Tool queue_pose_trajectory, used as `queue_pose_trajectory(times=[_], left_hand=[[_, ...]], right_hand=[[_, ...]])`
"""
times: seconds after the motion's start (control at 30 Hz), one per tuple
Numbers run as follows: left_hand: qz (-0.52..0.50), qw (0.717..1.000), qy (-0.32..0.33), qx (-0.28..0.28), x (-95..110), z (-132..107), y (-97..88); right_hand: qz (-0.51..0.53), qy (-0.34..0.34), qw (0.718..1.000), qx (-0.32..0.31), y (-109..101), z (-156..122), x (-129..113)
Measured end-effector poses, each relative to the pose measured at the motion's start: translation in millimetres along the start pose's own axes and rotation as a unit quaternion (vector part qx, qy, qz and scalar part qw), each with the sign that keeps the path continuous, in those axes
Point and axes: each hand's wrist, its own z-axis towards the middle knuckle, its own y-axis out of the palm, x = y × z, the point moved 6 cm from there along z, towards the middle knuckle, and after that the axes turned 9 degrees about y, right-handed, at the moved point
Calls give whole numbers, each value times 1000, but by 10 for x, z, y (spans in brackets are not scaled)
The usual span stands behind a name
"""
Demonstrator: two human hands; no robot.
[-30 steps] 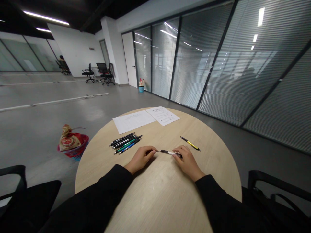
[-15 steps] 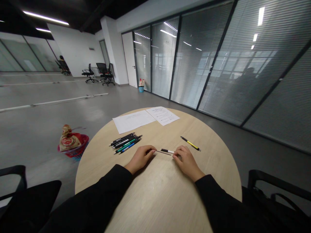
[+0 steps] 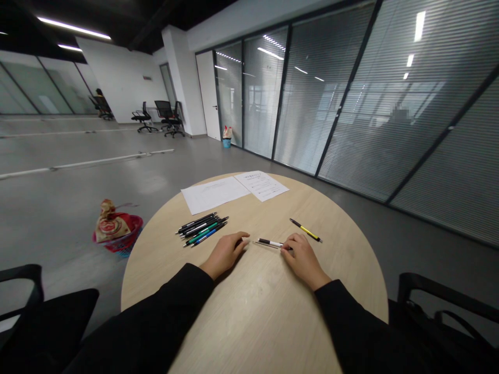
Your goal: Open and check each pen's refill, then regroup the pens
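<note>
Left hand [image 3: 225, 254]: lying open, fingers just beside the pen, no grip.
Right hand [image 3: 304, 259]: fingertips [image 3: 290, 245] at the pen's end, can't tell if it's closed.
Pen: black-and-white pen [image 3: 270, 242] on the table between the hands, thin refill [image 3: 265, 245] alongside.
Table: round pale-wood table [image 3: 249, 322], bunch of pens [image 3: 202, 231] left, yellow pen [image 3: 306, 230] right, two paper sheets [image 3: 234, 191] far edge.
Room: red basket [image 3: 117, 234] on the floor, office chairs [image 3: 169, 117], glass wall with blinds [image 3: 351, 104].

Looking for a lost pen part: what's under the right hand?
The right hand covers the ends of a black-and-white pen barrel and thin refill; anything under the palm is hidden.

Head cam, looks fwd/down from wearer's POV; L hand [image 3: 224, 254], R hand [image 3: 304, 261] close, round table [image 3: 257, 317] below.
</note>
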Motion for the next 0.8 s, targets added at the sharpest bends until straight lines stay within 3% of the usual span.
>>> queue_pose_trajectory(times=[0.27, 0.6, 0.8], left_hand=[[31, 999, -33, 21, -28, -12, -57], [56, 997, 10, -61, 40, -29, 29], [48, 997, 46, -32, 66, -3, -5]], right_hand=[[-10, 2, 1000, -6, 32, -6, 0], [-30, -3, 1000, -6, 38, -10, 1], [-30, -7, 1000, 6, 14, -8, -9]])
